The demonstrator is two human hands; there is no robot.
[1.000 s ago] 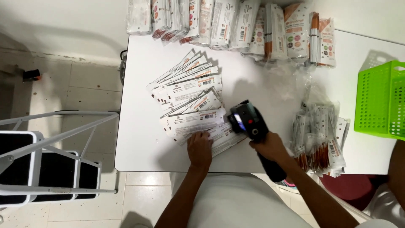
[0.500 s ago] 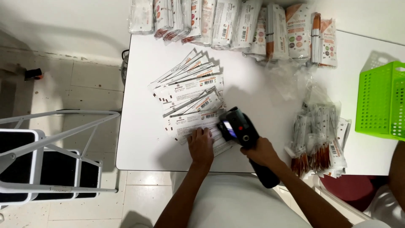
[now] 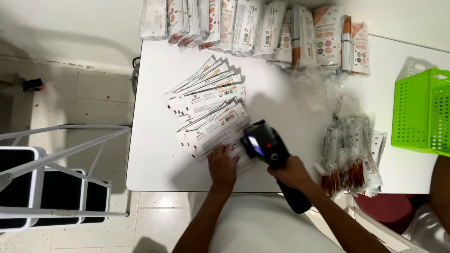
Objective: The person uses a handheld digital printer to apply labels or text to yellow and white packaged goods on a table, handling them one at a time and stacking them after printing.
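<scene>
White table (image 3: 154,159) front edge: left hand (image 3: 223,167) flat on packets (image 3: 211,117), right hand (image 3: 293,172) grips scanner (image 3: 267,145).

Bare desk (image 3: 154,154) runs along the left edge and near-left corner, open to approach from the floor side. A fan of flat white packets (image 3: 208,110) fills the centre-left; the left hand (image 3: 222,166) lies on its near end, and the right hand (image 3: 293,172) holds a black handheld device (image 3: 265,145) just beside it, closing the near-centre edge. A clear strip of desk lies between the fan and a heap of clear-wrapped packets (image 3: 351,154) at right. A row of upright packages (image 3: 262,28) walls the far edge. A green basket (image 3: 422,112) blocks the far right. A metal step stool (image 3: 51,182) stands on the floor left of the desk.
</scene>
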